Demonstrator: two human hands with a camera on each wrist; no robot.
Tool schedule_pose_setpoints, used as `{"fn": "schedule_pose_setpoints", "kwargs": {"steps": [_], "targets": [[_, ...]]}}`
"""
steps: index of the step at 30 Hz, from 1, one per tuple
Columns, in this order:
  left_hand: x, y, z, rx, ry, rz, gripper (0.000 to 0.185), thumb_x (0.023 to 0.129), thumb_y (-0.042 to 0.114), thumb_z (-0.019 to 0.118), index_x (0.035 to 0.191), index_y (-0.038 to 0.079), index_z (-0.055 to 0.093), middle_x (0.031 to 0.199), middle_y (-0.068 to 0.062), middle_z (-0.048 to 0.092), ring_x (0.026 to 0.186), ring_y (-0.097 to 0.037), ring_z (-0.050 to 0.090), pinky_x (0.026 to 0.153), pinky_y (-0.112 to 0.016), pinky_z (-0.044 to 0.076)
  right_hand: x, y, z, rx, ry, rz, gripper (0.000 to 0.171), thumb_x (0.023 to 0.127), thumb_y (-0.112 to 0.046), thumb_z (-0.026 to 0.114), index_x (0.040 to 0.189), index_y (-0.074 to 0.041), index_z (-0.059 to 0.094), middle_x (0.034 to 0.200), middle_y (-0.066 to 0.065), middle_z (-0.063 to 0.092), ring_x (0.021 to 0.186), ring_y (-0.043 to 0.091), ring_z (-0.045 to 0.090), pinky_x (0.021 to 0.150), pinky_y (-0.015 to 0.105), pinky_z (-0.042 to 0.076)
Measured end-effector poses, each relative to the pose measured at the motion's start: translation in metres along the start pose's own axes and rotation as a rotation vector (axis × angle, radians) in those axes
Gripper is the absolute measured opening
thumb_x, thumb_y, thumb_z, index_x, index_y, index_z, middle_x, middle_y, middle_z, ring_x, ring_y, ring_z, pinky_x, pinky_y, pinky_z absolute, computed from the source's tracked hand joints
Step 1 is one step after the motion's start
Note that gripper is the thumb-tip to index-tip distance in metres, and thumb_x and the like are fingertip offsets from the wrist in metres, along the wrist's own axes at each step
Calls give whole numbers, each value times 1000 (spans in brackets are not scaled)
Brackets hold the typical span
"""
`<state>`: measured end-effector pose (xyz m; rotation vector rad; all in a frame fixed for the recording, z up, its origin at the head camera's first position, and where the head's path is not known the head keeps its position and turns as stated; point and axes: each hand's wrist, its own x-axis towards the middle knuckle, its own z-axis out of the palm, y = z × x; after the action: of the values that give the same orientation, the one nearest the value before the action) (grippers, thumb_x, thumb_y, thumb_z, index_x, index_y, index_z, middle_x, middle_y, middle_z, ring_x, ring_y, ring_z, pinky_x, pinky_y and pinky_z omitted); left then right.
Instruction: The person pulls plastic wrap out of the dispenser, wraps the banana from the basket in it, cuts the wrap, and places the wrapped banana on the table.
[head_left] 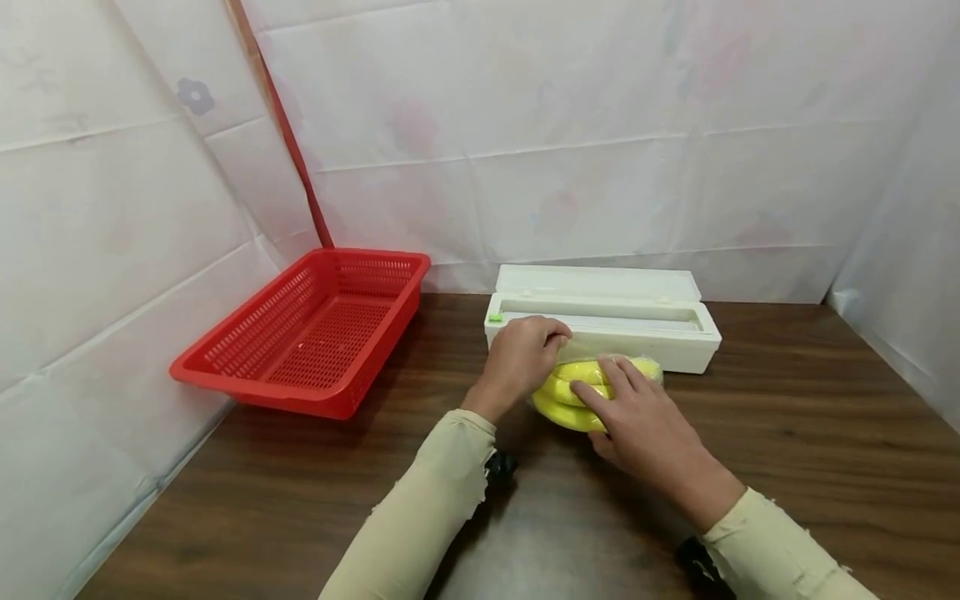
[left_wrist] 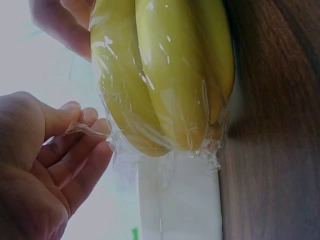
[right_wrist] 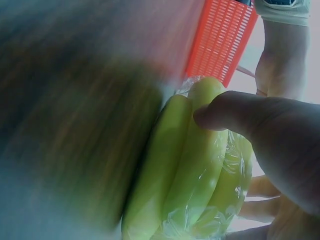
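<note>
A bunch of yellow bananas, wrapped in clear cling film, lies on the table in front of a white film dispenser box. From the right, my right hand holds the bunch, its thumb pressed on one banana in the right wrist view and its other fingers over the far side. My left hand is at the bunch's left end. Seen from the left wrist, its thumb and fingertips pinch a twisted strand of cling film that runs to the wrapped bananas.
At the left stands a red plastic basket with slotted walls. The dispenser's lid is raised at the back, and a small green piece sits on its left rim. White sheeting hangs behind the brown wooden table.
</note>
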<state>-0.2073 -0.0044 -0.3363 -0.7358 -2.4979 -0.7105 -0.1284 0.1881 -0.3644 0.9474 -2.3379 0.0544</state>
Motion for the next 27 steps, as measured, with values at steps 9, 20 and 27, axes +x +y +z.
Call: {"fn": "schedule_pose_setpoints", "kwargs": {"steps": [9,20,27], "targets": [[2,6,-4,10,9,42,14,99,15,65,102,14,79,98,2,74,87,-11,67,77,-26,53,4,3,-2,9,2,4,64,66,-19,88,124,-12,63,124,30,54,110,47,55,76,58,54],[-5,13,-8,34,-6,130,13,99,12,64,100,11,77,90,0,69,80,-13,65,75,-27,53,4,4,-1,8,1,12,64,66,-22,89,124,-12,64,124,30,55,111,46,56,76,56,55],[-14,18,-8,31,-19,181,13,98,10,64,99,9,77,89,0,69,80,-13,65,74,-28,53,1,4,-1,28,3,21,63,66,-21,89,124,-12,66,125,30,55,112,46,56,79,56,54]]}}
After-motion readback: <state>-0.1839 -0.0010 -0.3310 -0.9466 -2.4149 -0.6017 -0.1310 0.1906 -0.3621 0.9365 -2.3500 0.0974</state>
